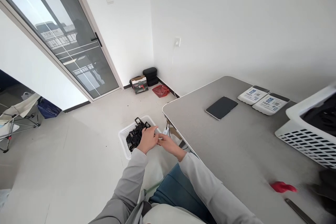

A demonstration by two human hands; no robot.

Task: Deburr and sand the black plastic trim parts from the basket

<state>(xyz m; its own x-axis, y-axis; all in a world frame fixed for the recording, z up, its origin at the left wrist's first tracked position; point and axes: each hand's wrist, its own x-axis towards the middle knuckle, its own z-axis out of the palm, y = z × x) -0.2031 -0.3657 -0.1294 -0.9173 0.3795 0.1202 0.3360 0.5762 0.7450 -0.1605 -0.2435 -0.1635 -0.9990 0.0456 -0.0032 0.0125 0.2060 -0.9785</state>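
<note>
The left hand and right hand meet low over a shallow white plastic basket, their fingers nearly touching above its near rim. The left hand curves down against a heap of black plastic pieces, and the right reaches across from beside the table corner. A small pale bit shows between the fingertips, but I cannot tell whether either hand is holding it or gripping anything; the grip looks narrow, and the fingers hide the rest.

The black pieces are hard, angular and open-framed, with loops and edges that hook together. That is the main risk: tugging on one could drag up others and spill them over the rim. The basket's thin, light walls and the smooth, pale floor mean that pressure on one side could slide or tip it.

Just past the right hand, a white power strip and dark cable sit under the edge of the grey table. A loose piece could snag there, or a hand swinging up could knock the rounded table edge. Grey sleeves run back from both wrists, over blue jeans.
</note>
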